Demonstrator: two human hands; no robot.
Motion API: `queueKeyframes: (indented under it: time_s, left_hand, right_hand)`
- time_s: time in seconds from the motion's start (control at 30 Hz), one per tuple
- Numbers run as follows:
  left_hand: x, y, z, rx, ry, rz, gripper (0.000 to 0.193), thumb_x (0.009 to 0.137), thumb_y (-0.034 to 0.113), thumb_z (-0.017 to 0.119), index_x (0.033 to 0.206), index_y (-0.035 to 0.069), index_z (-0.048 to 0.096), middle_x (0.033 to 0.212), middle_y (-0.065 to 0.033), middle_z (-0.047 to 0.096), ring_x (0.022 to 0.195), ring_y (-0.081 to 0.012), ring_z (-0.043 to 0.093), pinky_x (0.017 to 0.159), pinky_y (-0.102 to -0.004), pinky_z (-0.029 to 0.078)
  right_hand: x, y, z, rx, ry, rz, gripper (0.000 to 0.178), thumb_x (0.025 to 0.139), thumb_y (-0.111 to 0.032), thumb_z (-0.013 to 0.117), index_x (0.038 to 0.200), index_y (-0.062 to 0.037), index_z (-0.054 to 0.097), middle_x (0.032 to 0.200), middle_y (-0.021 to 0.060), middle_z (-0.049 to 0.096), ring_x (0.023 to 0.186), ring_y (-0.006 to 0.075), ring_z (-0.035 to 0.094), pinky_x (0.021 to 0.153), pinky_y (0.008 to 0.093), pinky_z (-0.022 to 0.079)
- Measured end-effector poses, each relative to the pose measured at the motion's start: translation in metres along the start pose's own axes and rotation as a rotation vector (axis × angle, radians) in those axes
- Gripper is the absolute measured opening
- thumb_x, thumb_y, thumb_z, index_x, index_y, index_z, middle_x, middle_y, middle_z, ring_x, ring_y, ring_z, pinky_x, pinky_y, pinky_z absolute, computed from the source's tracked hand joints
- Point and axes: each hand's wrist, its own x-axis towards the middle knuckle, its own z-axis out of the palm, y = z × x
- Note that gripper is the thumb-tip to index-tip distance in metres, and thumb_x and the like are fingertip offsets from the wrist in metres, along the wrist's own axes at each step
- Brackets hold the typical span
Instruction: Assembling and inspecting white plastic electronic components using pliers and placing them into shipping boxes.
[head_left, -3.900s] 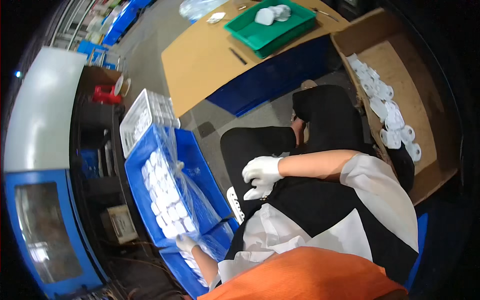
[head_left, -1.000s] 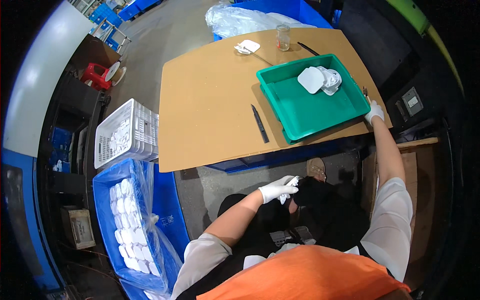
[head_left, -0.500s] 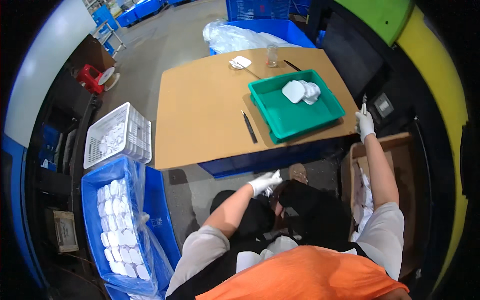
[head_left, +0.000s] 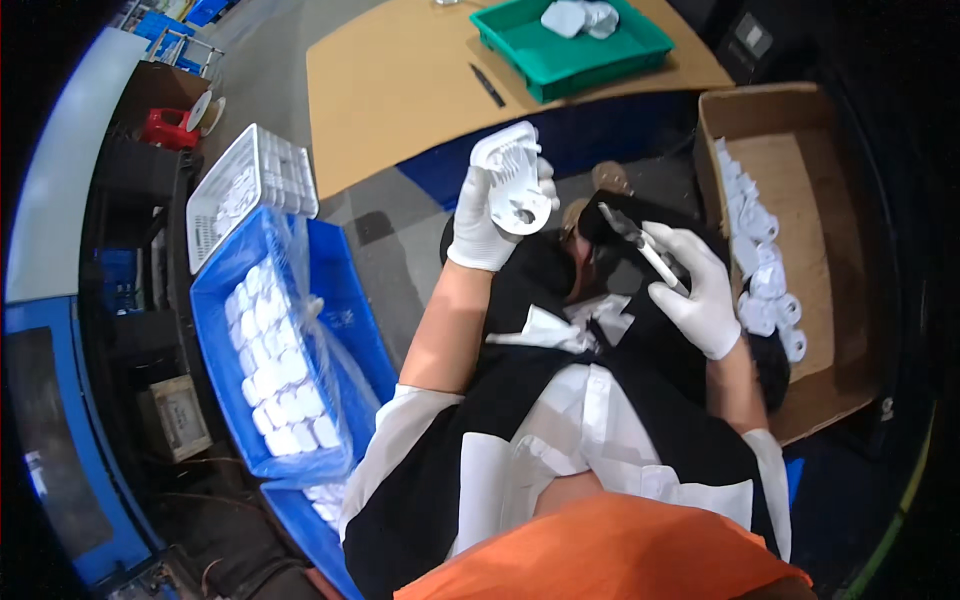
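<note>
My left hand (head_left: 479, 225), in a white glove, grips a white plastic moulded part (head_left: 515, 175). Its ribbed, hollow side shows, and a round ring with a hole sits at its near end. Over my lap, my gloved right hand (head_left: 695, 285) is closed round pliers (head_left: 645, 245) with white handles and dark jaws that point up and left. The jaws are apart from the white part. On my right, a cardboard box (head_left: 815, 250) holds a row of similar white parts (head_left: 762, 260).
A brown-topped table (head_left: 390, 85) stands ahead, bearing a green tray (head_left: 545, 75) with white pieces and a black pen-like tool (head_left: 487, 85). To my left are a white crate (head_left: 232, 185) and a blue bin (head_left: 362, 300) lined with clear plastic, full of stacked white parts.
The view has tipped down. My right hand has come from beside the table to over my lap with the pliers. My left hand has risen, and the white moulded part now shows in it.
</note>
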Motion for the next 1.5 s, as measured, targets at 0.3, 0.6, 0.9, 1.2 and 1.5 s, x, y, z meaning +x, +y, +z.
queueKeyframes:
  time_s: [0.3, 0.6, 0.9, 1.2, 1.5]
  left_hand:
    - [-0.074, 0.028, 0.080, 0.292, -0.008, 0.107, 0.091, 0.072, 0.056, 0.069, 0.134, -0.001, 0.035, 0.113, -0.0149, 0.055, 0.095, -0.0200, 0.061, 0.082, -0.0343, 0.051]
    - [-0.090, 0.021, 0.103, 0.723, 0.012, 0.167, 0.090, 0.058, 0.033, 0.068, 0.135, -0.001, 0.038, 0.115, -0.0112, 0.055, 0.096, -0.0168, 0.056, 0.086, -0.0288, 0.044]
    - [-0.087, 0.011, 0.113, 0.841, 0.010, 0.192, 0.080, 0.052, 0.017, 0.050, 0.130, 0.002, 0.047, 0.110, -0.0115, 0.058, 0.093, -0.0182, 0.057, 0.084, -0.0275, 0.044]
    - [-0.083, 0.007, 0.115, 1.009, -0.042, 0.208, 0.106, 0.060, 0.067, 0.070, 0.129, -0.008, 0.040, 0.112, -0.0196, 0.055, 0.094, -0.0235, 0.058, 0.080, -0.0326, 0.049]
    - [-0.079, 0.007, 0.114, 0.923, -0.013, 0.168, 0.104, 0.063, 0.067, 0.067, 0.128, -0.009, 0.040, 0.112, -0.0191, 0.055, 0.095, -0.0241, 0.058, 0.080, -0.0337, 0.049]
  right_hand:
    - [-0.041, -0.044, 0.013, -0.235, 0.070, -0.307, 0.046, 0.063, -0.004, 0.065, 0.109, -0.0049, 0.062, 0.094, 0.0115, 0.060, 0.083, 0.0290, 0.059, 0.074, 0.0358, 0.046]
    - [-0.061, -0.042, 0.010, -0.303, 0.074, -0.347, 0.044, 0.066, -0.009, 0.066, 0.109, -0.0066, 0.063, 0.089, 0.0099, 0.059, 0.078, 0.0276, 0.056, 0.068, 0.0350, 0.045]
    - [-0.070, -0.042, 0.004, -0.376, 0.081, -0.341, 0.045, 0.067, -0.011, 0.066, 0.112, -0.0080, 0.062, 0.089, 0.0088, 0.058, 0.079, 0.0265, 0.055, 0.069, 0.0351, 0.045]
    - [-0.070, -0.042, -0.003, -0.441, 0.048, -0.323, 0.037, 0.068, -0.010, 0.066, 0.104, -0.0065, 0.064, 0.086, 0.0083, 0.057, 0.078, 0.0252, 0.055, 0.066, 0.0334, 0.045]
    - [-0.064, -0.043, -0.006, -0.331, 0.021, -0.257, 0.036, 0.068, -0.010, 0.066, 0.104, -0.0054, 0.065, 0.082, 0.0096, 0.057, 0.075, 0.0261, 0.055, 0.066, 0.0338, 0.045]
